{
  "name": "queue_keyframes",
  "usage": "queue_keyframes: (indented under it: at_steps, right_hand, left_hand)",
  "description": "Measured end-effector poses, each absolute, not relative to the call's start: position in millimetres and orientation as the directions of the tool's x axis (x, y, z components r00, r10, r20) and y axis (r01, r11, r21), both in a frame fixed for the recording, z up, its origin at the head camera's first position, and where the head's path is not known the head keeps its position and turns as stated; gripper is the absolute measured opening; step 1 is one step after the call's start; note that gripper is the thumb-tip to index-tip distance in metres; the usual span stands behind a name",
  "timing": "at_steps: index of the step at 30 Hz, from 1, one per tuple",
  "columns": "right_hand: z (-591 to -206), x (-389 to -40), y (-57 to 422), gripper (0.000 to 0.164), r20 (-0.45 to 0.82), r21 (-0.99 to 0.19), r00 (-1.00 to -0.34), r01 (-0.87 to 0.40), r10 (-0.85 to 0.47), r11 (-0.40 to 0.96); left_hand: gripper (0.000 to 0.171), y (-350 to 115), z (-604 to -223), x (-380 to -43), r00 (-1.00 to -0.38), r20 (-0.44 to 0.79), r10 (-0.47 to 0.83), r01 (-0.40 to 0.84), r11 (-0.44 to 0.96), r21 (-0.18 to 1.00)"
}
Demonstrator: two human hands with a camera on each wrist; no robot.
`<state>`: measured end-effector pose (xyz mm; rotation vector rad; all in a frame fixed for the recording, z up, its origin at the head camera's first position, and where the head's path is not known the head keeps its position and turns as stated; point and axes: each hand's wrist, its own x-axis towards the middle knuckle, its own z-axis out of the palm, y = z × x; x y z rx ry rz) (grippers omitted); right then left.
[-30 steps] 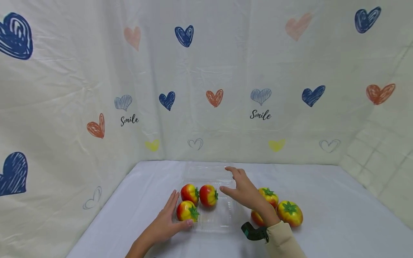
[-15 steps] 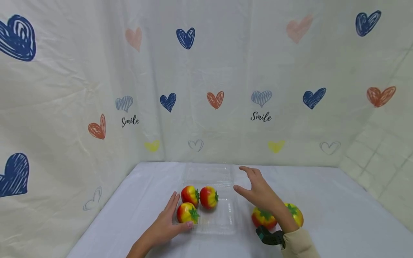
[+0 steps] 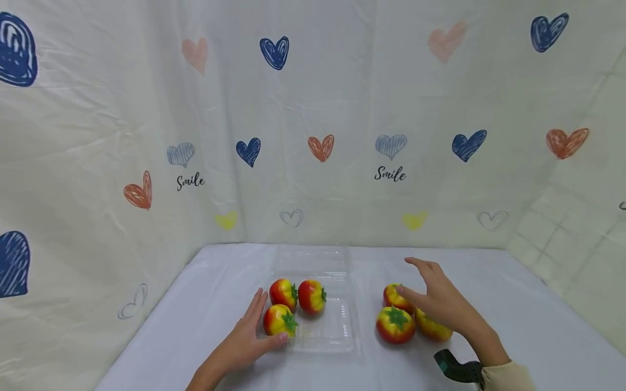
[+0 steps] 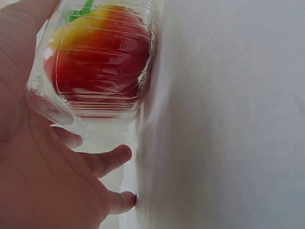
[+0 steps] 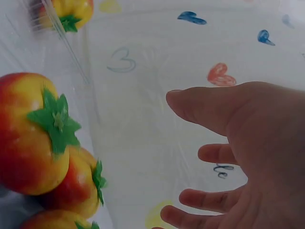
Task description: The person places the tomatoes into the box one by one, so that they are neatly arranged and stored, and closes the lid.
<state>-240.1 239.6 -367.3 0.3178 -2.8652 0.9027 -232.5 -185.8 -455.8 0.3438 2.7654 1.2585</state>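
A white sheet stands behind the bench and along its left and right sides. Bench surface: white. Sheet print: dark blue hearts, orange-red hearts, pink hearts in the upper area, yellow hearts and outline hearts in the lower area. The word "Smile" appears twice, each below a pale blue heart. Grid-like creases mark the right side.

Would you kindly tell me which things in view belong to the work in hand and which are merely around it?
Apparently part of the job:
open clear container
three red-yellow fruits inside it
three similar fruits beside it
left hand
right hand

Apparently just surroundings:
white cloth
heart-printed backdrop
dark wrist device
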Motion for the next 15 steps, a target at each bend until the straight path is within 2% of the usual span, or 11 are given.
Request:
queue_keyframes:
  at_steps: [15]
  right_hand:
    - [-384, -253, 279, 0.082, 0.001, -0.486, -0.988, -0.135, -0.154, 0.864]
  left_hand:
    - [0.117, -186, -456, -235, -0.97, 0.008, 0.241, 0.166, 0.644, 0.747]
